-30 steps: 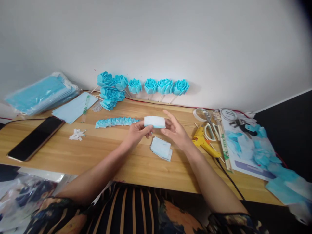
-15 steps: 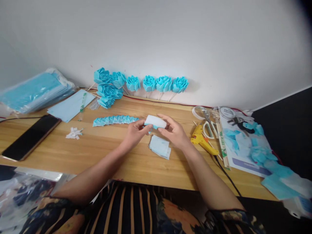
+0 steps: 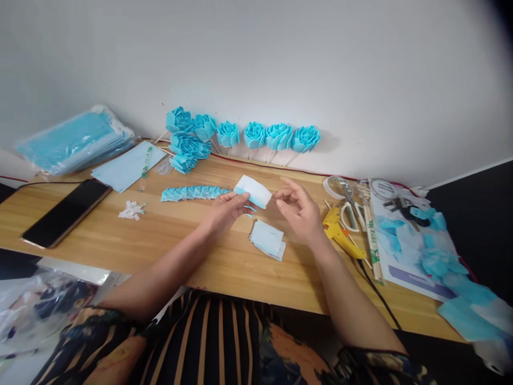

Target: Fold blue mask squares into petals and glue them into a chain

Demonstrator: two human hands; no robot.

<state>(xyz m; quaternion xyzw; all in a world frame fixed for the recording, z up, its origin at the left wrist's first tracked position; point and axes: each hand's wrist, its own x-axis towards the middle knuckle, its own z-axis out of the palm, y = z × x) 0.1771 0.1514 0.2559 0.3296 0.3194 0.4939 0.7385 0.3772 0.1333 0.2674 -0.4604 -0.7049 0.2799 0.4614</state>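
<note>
A small white and blue piece of fabric hangs over the table, pinched at its left side by my left hand. Just to its right is my right hand, thumb and fingers apart, with nothing seen between them. Below the hands lies a small stack of pale blue rectangles. A row of folded blue and white pieces runs to the left, its right end near my left hand.
Blue fabric flowers on sticks lean along the wall. At the left are a phone, white scraps and bagged blue sheets. A yellow glue gun, scissors and tape lie at the right.
My right hand has let go of the fabric piece and moved right, its fingers spreading. The piece has tilted in my left hand. The view has shifted slightly.
</note>
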